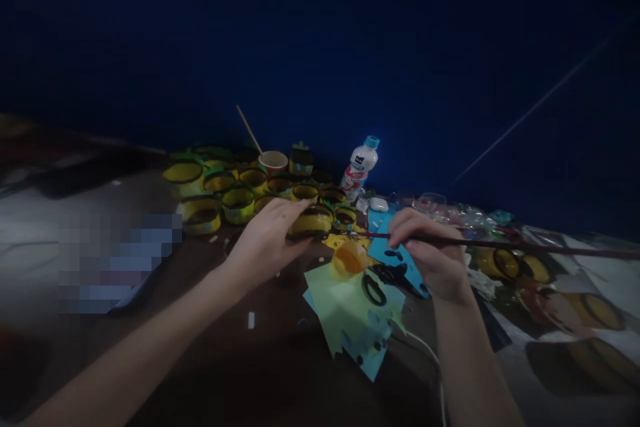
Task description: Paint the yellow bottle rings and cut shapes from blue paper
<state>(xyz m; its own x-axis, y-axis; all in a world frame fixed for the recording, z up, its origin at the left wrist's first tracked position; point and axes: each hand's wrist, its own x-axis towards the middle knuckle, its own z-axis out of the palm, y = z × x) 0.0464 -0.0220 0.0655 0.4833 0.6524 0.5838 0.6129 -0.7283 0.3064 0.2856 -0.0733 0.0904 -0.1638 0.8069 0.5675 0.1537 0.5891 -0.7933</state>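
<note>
My left hand (270, 235) grips a short yellow cup with a dark rim (311, 221), thumb low and fingers along its top edge. In my right hand (431, 250) is a long paintbrush (480, 242) with a dark red handle, held nearly level. Its tip points left and reaches the side of the yellow cup; whether it touches cannot be made out. Below the brush stands an orange-yellow cup (349, 259) on sheets of green paper (335, 307). Black-handled scissors (375, 285) lie on the paper, beside a blue sheet (387, 240).
Several yellow-green cups (238, 205) crowd behind my left hand, near a paper cup with a stick (273, 161). A white bottle with a blue cap (361, 167) stands at the back. Clear plastic pieces (450, 210) lie right, and a white cable (430, 353) runs toward the front.
</note>
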